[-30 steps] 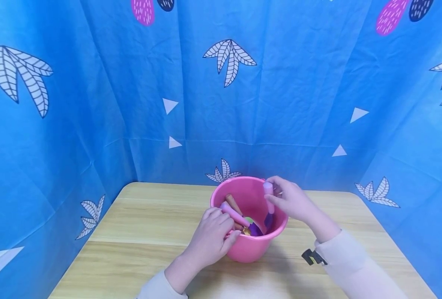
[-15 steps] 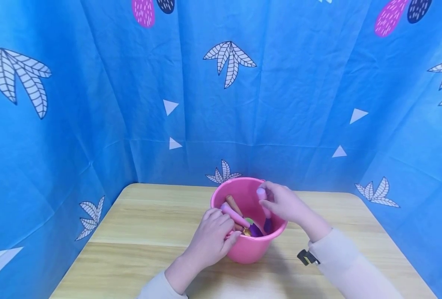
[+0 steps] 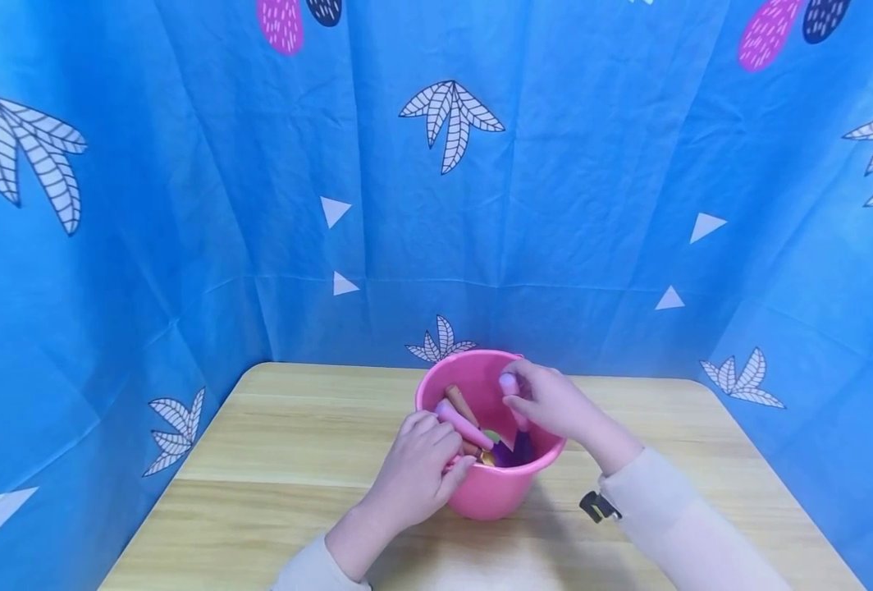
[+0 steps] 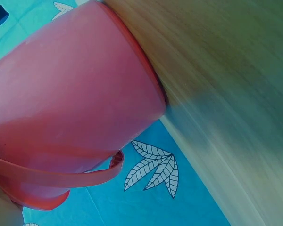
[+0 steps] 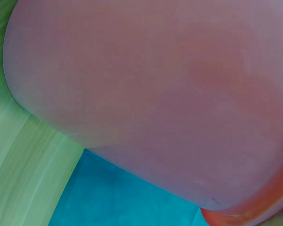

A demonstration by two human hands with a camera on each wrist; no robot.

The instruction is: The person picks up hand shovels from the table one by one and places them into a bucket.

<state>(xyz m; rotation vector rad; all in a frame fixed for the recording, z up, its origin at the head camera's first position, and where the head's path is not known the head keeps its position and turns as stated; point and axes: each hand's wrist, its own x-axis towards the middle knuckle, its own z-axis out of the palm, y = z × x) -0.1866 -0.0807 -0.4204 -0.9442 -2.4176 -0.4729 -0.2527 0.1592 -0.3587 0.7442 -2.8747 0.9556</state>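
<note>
A pink bucket (image 3: pixel 488 497) stands upright on the wooden table. At its near left rim my left hand (image 3: pixel 414 472) grips the edge, thumb toward the front. My right hand (image 3: pixel 555 400) reaches over the right rim and holds a pink-handled tool with a dark purple end (image 3: pixel 512 392) between thumb and fingers; that end points down inside the bucket. Within the bucket lean another tool with a pink handle (image 3: pixel 464 424) and purple end, and a brown handle (image 3: pixel 460 402). Small green and gold parts lie lower down. The lower ends of these things are partly hidden.
The bucket's carrying handle (image 4: pixel 56 179) hangs along its side in the left wrist view. The pale wooden tabletop (image 3: pixel 281 443) runs back to a blue patterned curtain (image 3: pixel 377 205), which encloses the far side and both flanks.
My right hand has moved slightly left and down with the pink-handled tool, bringing its purple end closer to the other tool in the bucket. The left hand and bucket stay put.
</note>
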